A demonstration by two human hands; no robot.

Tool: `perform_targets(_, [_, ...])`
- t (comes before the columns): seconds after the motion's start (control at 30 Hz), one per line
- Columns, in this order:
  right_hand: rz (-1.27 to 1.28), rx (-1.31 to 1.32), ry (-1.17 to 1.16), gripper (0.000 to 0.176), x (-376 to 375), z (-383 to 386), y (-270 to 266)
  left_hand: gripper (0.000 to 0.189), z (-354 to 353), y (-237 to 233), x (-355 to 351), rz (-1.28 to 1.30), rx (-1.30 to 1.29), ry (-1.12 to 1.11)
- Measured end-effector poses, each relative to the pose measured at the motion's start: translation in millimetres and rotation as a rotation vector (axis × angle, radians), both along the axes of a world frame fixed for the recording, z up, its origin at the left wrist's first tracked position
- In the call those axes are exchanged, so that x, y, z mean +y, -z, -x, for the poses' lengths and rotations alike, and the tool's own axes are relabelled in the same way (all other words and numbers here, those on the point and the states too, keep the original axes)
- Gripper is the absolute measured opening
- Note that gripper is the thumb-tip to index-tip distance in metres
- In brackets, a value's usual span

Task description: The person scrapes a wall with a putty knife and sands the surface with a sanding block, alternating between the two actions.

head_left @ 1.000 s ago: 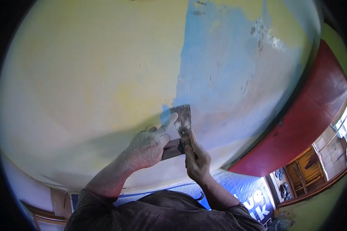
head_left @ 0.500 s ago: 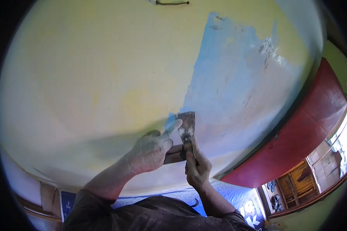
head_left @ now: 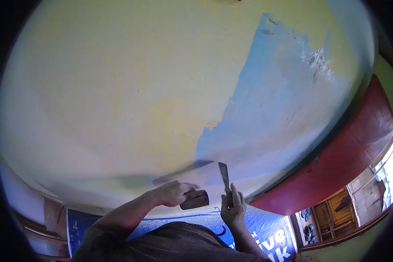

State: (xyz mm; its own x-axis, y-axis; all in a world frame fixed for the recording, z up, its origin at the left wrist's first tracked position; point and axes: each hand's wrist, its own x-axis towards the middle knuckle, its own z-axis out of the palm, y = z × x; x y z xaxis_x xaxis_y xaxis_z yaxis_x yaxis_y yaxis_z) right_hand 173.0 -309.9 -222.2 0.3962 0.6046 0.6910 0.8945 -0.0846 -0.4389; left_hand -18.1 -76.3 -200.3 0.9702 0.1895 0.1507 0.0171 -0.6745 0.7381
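My right hand (head_left: 234,208) is closed around the handle of a scraper (head_left: 224,174). Its flat blade points up and is turned nearly edge-on. To its left, my left hand (head_left: 175,193) grips a dark brown curled sheet (head_left: 195,201), open at its near end; it may be sandpaper, but its surface does not show clearly. Both hands are low, before a large curved surface (head_left: 131,96) painted pale yellow and white. A blue patch with ragged edges (head_left: 244,100) spreads over its right half, with a scuffed white spot near its upper right.
A dark red curved panel (head_left: 327,161) runs along the right, beneath the painted surface. A blue printed banner (head_left: 266,231) with white letters lies below, behind my body. At the lower right are a wooden door (head_left: 336,214) and shoes (head_left: 309,231).
The scraper has come down and its blade has turned from flat-on to edge-on. My left fingers have left the blade, and my hands are lower and farther apart. The view has shifted slightly.
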Motion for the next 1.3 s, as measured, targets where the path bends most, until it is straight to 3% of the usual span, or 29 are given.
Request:
perform_targets(0.1, [-0.041,0.078,0.095,0.06,-10,10,11,0.036,0,36,13,-0.165,0.513,-0.092])
perform_targets(0.2, [0.114,0.107,0.153,0.056,-6,10,15,0.039,-6,58,10,-0.326,0.618,-0.19])
perform_targets(0.3, [0.138,0.183,0.148,0.04,-1,11,17,0.023,-17,70,10,-0.287,0.46,-0.264])
perform_targets(0.4, [0.128,0.4,0.148,0.032,-3,25,21,0.019,-16,29,-13,-0.222,0.446,-0.266])
perform_targets(0.47, [0.192,0.556,0.17,0.031,-6,36,23,0.02,-20,34,-26,-0.214,0.406,-0.25])
perform_targets(0.57, [0.197,0.625,0.154,0.045,-7,55,22,0.021,-23,33,-43,-0.142,0.295,-0.204])
perform_targets(0.67, [0.066,0.511,0.177,0.049,-6,61,36,0.018,-15,36,-49,-0.063,0.092,-0.193])
perform_targets(0.8, [0.236,0.733,0.177,0.037,-13,65,10,0.018,3,29,-42,0.075,-0.063,-0.227])
perform_targets(0.9, [0.063,0.655,-0.02,0.034,-12,68,46,0.021,23,28,-39,0.105,-0.057,-0.241])
perform_targets(1.0, [0.041,1.061,-0.019,0.036,-18,96,40,0.022,45,30,-36,0.156,-0.048,-0.279])
perform_targets(1.1, [-0.078,1.204,-0.04,0.032,-10,119,49,0.022,65,40,-30,0.309,0.023,-0.274])
perform_targets(1.3, [-0.03,1.107,0.056,0.027,-2,144,42,0.021,87,67,-25,0.507,0.025,-0.228])
